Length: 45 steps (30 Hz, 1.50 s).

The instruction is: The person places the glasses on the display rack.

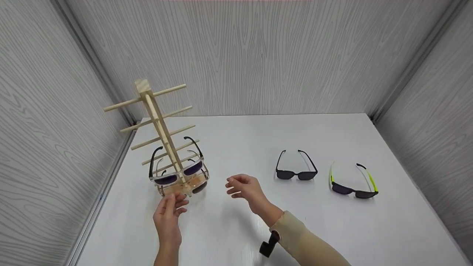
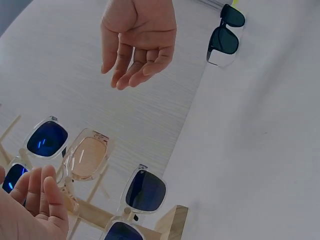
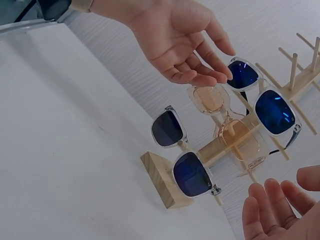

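Observation:
Three pairs of glasses hang on the lower pegs of a wooden display rack [image 1: 162, 129]. Uppermost is a clear-framed pair with blue mirrored lenses [image 3: 275, 112]. Below it hangs a tan-tinted pair [image 2: 89, 157], and lowest another clear-framed pair with dark blue lenses [image 3: 192, 175]. My left hand [image 1: 169, 220] is at the lower left of these pairs, fingers loosely bent, its fingertips overlapping the tan pair in the head view. Right of the rack, my right hand [image 1: 248, 192] hovers apart from it, holding nothing, fingers relaxed.
Black sunglasses [image 1: 296, 175] lie on the white table [image 1: 236, 140], arms unfolded. Further right are dark sunglasses with neon yellow arms [image 1: 354, 193]. Bare pegs stick out from the rack's upper part. Grey wood-patterned panels [image 1: 236, 55] enclose the back and sides.

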Tool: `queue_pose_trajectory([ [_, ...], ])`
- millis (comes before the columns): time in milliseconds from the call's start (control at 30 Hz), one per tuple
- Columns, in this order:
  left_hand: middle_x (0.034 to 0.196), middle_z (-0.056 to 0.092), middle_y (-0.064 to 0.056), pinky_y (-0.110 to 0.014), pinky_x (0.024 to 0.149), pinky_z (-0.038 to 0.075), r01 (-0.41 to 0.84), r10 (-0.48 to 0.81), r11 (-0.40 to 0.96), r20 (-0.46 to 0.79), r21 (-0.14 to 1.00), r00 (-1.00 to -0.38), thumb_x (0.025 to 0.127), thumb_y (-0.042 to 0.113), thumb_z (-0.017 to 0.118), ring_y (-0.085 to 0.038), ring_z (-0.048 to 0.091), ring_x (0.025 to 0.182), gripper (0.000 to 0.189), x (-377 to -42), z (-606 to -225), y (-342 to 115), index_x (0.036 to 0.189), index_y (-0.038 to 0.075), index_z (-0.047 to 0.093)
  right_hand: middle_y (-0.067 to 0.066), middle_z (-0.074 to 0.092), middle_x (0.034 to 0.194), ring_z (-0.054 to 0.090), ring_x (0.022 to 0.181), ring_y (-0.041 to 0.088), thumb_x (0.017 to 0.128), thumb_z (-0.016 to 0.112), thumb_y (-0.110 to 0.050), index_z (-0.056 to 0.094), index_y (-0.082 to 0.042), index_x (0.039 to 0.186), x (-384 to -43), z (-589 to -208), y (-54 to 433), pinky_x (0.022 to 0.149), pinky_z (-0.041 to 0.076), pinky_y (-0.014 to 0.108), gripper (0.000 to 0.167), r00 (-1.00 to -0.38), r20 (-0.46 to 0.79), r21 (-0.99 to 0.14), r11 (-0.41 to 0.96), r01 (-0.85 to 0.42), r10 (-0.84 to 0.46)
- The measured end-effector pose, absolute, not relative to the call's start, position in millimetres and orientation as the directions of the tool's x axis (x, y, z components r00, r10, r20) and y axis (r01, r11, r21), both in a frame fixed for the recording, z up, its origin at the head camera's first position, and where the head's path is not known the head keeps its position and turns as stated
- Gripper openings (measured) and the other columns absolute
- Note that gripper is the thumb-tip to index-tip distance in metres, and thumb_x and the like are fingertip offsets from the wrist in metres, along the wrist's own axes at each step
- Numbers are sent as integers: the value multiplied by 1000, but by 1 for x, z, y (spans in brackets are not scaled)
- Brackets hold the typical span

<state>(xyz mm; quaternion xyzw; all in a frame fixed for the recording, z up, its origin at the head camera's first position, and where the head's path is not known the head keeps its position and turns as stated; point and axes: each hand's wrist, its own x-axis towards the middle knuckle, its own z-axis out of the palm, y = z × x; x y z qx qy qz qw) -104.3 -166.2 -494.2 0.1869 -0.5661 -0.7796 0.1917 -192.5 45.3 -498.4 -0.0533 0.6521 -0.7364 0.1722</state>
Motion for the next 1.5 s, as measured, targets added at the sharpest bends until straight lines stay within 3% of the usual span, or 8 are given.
queue_pose_trajectory([
  [400,91,64,-12,-29,66,50,9,-424,-273,-112,962,-899,98,22,49,-21,63,80,36,-116,-508,-144,112,-10,55,11,66,93,65,84,26,89,64,-24,63,-2,103,-186,-516,68,73,52,37,26,-939,-175,-973,-94,210,-295],
  [867,95,64,-14,-30,68,50,-33,-317,-196,-95,980,-944,97,26,52,-24,63,84,31,-126,-519,-127,107,-2,61,13,66,93,65,85,29,91,61,-18,62,1,104,-187,-533,87,75,52,40,24,-939,-242,-962,-66,265,-246],
  [1167,97,64,-15,-32,70,50,-44,-239,-170,-85,985,-967,97,26,51,-25,63,85,33,-135,-524,-116,110,-3,60,11,66,93,65,83,25,90,63,-22,58,6,110,-186,-539,106,73,52,36,35,-947,-261,-960,-56,275,-185],
  [1500,98,65,-15,-31,71,50,-76,-185,-185,-110,980,-977,96,26,53,-25,63,86,31,-143,-526,-106,110,-1,62,12,65,96,65,85,24,91,61,-22,57,7,113,-189,-540,138,74,52,36,37,-957,-277,-958,-54,282,-85],
])
